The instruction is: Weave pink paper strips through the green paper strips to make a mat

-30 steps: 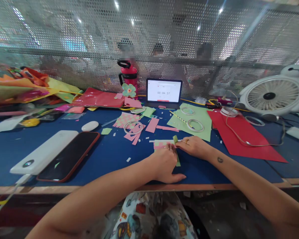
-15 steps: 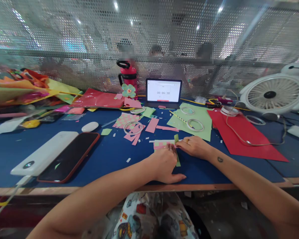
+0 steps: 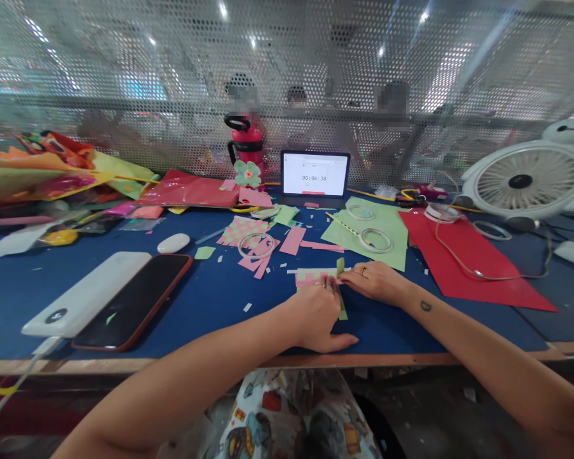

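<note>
Near the front of the blue table lies a small pink and green woven paper piece (image 3: 306,276). My left hand (image 3: 318,315) rests over it, fingers flat on the paper and thumb stretched out to the right. At the weave's right edge my right hand (image 3: 370,279) is closed in a pinch around a green paper strip (image 3: 340,266), whose end stands up beyond the fingertips. The strip's lower part shows beneath my left hand, which hides much of the weave.
Beyond the hands lie pink paper strips (image 3: 293,241), a tape roll (image 3: 256,245), green paper (image 3: 395,233) and red paper (image 3: 478,274). A phone (image 3: 134,306) and power bank (image 3: 88,290) lie left. Behind stand a tablet (image 3: 314,175) and red bottle (image 3: 249,143); a fan (image 3: 519,182) stands right.
</note>
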The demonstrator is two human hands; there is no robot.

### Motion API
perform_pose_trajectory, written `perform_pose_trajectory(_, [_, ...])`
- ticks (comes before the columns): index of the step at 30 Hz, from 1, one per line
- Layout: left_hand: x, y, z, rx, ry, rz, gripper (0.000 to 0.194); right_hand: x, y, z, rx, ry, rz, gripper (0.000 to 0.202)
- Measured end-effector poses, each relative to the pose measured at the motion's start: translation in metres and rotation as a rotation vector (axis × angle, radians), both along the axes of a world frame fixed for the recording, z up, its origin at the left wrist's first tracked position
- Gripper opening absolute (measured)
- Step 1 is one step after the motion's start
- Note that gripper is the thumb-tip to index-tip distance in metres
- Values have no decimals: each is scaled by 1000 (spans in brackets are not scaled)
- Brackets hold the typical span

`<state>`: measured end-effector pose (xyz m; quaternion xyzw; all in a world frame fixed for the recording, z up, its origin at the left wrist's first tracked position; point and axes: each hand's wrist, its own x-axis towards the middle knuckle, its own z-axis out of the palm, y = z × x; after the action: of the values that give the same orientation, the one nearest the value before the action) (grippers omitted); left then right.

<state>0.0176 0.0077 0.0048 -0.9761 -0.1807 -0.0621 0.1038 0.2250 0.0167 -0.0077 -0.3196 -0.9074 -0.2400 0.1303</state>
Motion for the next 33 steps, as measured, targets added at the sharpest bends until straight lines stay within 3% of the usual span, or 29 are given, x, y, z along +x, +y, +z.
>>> perform_pose_trajectory(9, [0,0,-1,-32,-10,15,87,1,2,0,25,77,47,26])
perform_pose_trajectory(20, [1,0,1,-31,-5,10,87,-5,0,1,-15,-40,-16,27])
perform_pose_trajectory(33, [0,-1,1,-21,4,17,88,-3,0,2,-26,51,4,26])
